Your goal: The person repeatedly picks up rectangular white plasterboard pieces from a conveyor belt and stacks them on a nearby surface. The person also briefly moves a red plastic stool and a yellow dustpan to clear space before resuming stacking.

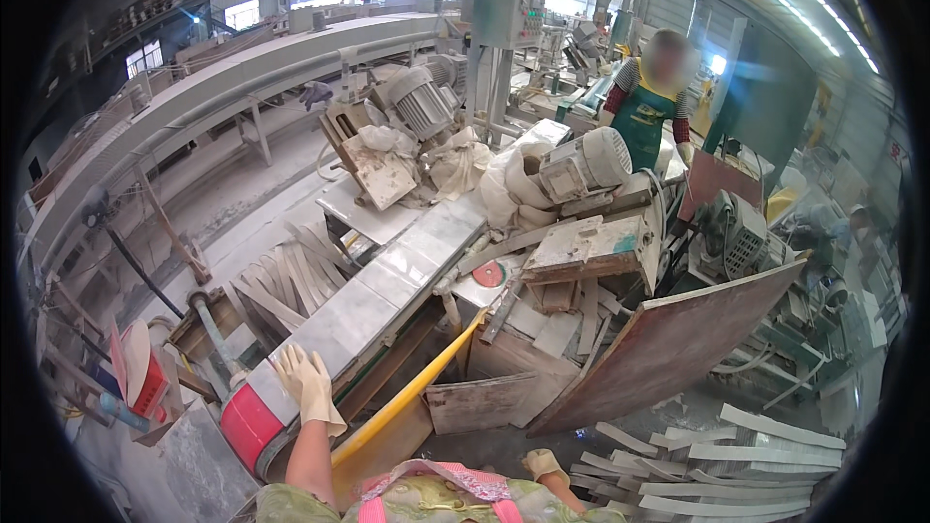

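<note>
- We see the left hand (306,383), gloved, fingers spread flat, reaching onto the grey tile (341,322) on the conveyor (254,423).
- The right hand (543,464) hangs low, loosely curled, holding nothing, near stacked strips (717,470).

motor (587,165) | red board (668,344) | tile offcuts (717,460) | apron-clad person (647,107)

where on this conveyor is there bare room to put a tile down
The grey belt is bare from the gloved left hand by the red roller up to the white sacks. The saw table right of it is crowded with offcuts.
</note>
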Demonstrator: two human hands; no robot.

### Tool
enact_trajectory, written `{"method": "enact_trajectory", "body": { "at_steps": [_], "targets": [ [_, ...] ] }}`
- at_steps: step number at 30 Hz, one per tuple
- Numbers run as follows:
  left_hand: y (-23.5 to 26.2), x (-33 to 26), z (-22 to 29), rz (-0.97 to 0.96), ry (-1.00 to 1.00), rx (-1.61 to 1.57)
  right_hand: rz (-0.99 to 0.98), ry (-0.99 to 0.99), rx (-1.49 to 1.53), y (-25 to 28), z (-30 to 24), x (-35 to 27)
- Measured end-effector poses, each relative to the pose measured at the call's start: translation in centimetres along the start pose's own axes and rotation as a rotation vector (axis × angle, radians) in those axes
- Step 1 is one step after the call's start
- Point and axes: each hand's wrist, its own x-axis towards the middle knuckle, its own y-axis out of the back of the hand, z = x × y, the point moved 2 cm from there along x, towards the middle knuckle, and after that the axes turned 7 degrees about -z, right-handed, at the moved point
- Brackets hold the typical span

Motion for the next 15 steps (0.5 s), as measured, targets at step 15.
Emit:
{"method": "enact_trajectory", "body": {
  "at_steps": [15],
  "targets": [
    [-0.3,-0.1,0.0,0.045,-0.007,-0.006,0.034,-0.031,0.100,0.2,-0.8,-1.7]
  ]
}}
